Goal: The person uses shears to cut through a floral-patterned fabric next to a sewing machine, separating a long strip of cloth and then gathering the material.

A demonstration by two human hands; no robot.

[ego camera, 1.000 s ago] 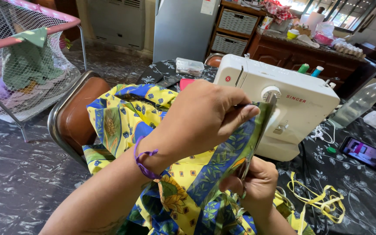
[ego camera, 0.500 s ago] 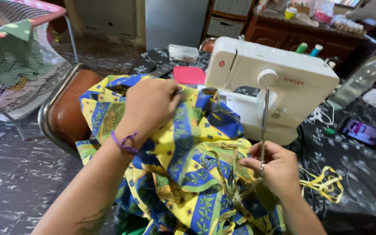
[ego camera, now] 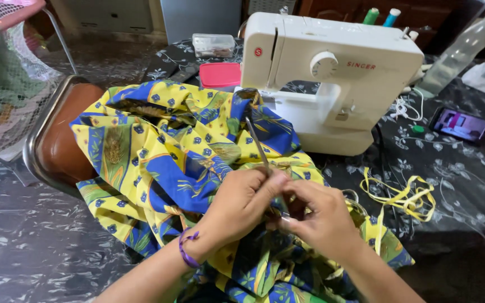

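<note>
Left hand (ego camera: 242, 205) and right hand (ego camera: 321, 216) pinched together on a thin strip (ego camera: 258, 147) – rising from yellow-blue fabric (ego camera: 164, 151) heaped at the surface's near edge, before a white sewing machine (ego camera: 332, 73).

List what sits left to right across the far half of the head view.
Green cloth on the mesh rack → brown padded chair seat → red plastic box → white sewing machine → clear plastic bottle → smartphone with lit screen.
</note>
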